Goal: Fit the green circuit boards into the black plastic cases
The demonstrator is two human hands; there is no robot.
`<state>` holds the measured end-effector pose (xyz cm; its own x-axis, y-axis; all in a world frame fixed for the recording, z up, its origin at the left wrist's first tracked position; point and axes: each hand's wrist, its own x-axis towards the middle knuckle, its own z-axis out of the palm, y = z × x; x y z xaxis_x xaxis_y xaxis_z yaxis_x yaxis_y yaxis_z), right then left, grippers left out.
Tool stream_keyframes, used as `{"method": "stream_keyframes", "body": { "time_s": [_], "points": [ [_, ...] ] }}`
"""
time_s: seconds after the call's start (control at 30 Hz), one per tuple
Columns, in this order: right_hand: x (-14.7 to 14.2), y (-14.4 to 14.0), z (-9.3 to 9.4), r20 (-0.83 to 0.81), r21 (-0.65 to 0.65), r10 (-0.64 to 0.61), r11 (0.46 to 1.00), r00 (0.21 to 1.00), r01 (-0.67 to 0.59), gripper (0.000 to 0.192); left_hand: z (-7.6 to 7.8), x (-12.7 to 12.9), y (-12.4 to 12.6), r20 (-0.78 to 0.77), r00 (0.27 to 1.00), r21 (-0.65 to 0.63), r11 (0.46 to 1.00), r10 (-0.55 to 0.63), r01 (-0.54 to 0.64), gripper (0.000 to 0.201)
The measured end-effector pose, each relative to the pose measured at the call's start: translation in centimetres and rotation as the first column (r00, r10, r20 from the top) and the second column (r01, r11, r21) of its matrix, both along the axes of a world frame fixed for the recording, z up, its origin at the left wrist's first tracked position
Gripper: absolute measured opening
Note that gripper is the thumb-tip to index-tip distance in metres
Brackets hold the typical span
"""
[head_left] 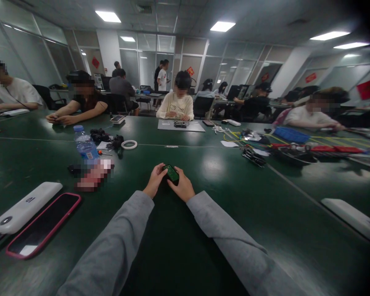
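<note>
**Green-faced piece point(172, 173) clamped in both hands, not released**

Status: handling under way, I'd judge. Done: piece is picked out and gripped two-handed. Left: letting go, as both hands are on it. Can't call a percentage; the face is too small to read, so circuit board vs lit screen is unclear.

Left hand point(156, 179): clamped on the piece's left side, thumb at the face edge. Right hand point(183, 186): clamped on its right side, thumb along the near edge. Hands just apart, piece between them. No tool in either; no second part visibly joined to it.

Location: about mid-width on the green table surface point(222, 191), short of the cross seam, well in from the far edge. Touching the surface or just above it: can't tell.

Around it: white power bank point(26, 206) and red-rimmed phone point(45, 224) side by side toward the near left corner; another white power bank point(354, 218) off toward the right edge. Bottle point(85, 144) and tape roll point(129, 144) left, near the seam. Blue basket point(291, 134) sits toward the far right corner. Grey mat point(191, 126) at the far edge, in front of a co-worker point(175, 105).
</note>
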<state>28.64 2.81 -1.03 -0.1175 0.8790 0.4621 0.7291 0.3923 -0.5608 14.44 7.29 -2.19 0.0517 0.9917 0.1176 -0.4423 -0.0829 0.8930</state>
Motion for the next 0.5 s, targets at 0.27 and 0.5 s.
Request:
{"method": "stream_keyframes", "body": {
  "time_s": [0.27,0.5],
  "points": [
    [0.12,0.51,-0.55,0.017,0.080,0.063,0.995,0.998,-0.065,0.061,0.05,0.21,-0.10,-0.051,0.999,0.047,0.999,0.018,-0.015,0.049],
    [-0.06,0.24,-0.41,0.029,0.087,0.104,0.991,0.994,-0.106,0.062,-0.22,-0.04,-0.24,-0.061,0.996,0.064,0.996,0.066,-0.062,0.046]
  ]
}}
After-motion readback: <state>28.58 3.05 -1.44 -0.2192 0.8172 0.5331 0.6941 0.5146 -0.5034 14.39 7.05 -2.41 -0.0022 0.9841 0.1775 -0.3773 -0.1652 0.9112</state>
